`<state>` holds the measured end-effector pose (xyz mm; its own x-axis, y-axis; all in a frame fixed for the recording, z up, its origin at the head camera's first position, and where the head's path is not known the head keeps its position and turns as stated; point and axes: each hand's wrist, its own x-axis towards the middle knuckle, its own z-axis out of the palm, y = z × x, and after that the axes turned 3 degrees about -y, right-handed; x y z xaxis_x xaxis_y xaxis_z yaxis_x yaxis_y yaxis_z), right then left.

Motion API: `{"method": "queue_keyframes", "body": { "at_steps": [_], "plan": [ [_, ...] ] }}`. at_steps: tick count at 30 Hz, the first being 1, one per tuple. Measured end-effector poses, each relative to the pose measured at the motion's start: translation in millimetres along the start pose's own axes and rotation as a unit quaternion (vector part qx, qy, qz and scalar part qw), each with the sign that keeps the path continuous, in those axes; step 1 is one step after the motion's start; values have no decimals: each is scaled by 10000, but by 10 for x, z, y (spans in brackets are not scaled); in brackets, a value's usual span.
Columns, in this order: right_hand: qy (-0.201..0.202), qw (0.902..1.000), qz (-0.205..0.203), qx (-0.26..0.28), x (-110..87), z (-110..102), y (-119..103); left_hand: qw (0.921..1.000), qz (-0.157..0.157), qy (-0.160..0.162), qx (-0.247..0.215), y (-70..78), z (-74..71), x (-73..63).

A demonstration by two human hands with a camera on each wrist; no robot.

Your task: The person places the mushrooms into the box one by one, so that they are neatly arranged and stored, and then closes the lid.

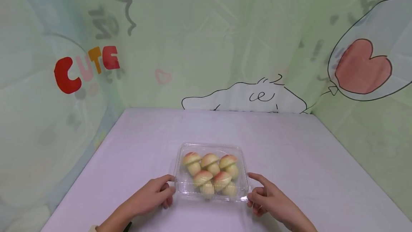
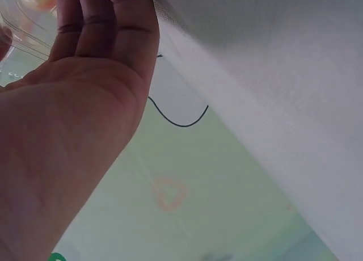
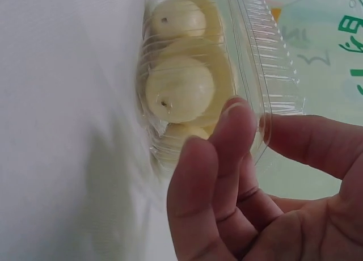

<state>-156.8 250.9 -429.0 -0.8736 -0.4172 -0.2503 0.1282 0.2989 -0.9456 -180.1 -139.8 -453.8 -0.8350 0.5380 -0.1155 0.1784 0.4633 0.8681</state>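
Observation:
A clear plastic clamshell box (image 1: 210, 148) stands on the table in the head view, its lid down. Inside lie several mushroom-shaped pieces (image 1: 202, 178) with yellow-and-pink caps and pale round stems. At the box's left side, my left hand (image 1: 152, 196) holds the edge with index finger and thumb, other fingers curled below. My right hand (image 1: 271, 201) grips the opposite side near the front corner. In the right wrist view, fingertips (image 3: 235, 122) lie against the clear wall, another finger behind the rim. The left wrist view shows mostly palm and curled fingers, with the box's corner (image 2: 22, 40) at upper left.
A pale lilac-white table (image 1: 154, 128) carries the box near its front middle. Printed cloth walls (image 1: 209, 46) enclose the table at the back and both sides, with lettering, a balloon and an animal drawing.

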Motion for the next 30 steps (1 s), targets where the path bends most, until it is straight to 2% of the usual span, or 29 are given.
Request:
{"method": "queue_keyframes", "body": {
  "at_steps": [4, 7, 10, 13, 17, 22, 30],
  "plan": [
    [-51, 9999, 38, 114, -6, 17, 29, 9988, -71, -197, -448, -29, -13, 42],
    [-117, 9996, 4, 256, -8, 32, 42, 9940, -123, -282, -1045, -32, -17, 63],
    [-126, 9991, -30, 392, 4, 44, 40, 9850, -169, -182, -1705, -29, -8, 70],
    [-104, 9988, -47, 482, 19, 52, 35, 9761, -238, 78, -2160, -19, 4, 65],
    [-37, 9986, -13, 534, 36, 58, 34, 9710, -351, 352, -2337, 9, 20, 71],
    [110, 9987, 106, 495, 63, 58, 32, 9682, -465, 503, -2407, 42, 40, 84],
    [88, 9984, 83, 550, 82, 46, 32, 9655, -696, 539, -2452, 62, 61, 97]
  ]
}}
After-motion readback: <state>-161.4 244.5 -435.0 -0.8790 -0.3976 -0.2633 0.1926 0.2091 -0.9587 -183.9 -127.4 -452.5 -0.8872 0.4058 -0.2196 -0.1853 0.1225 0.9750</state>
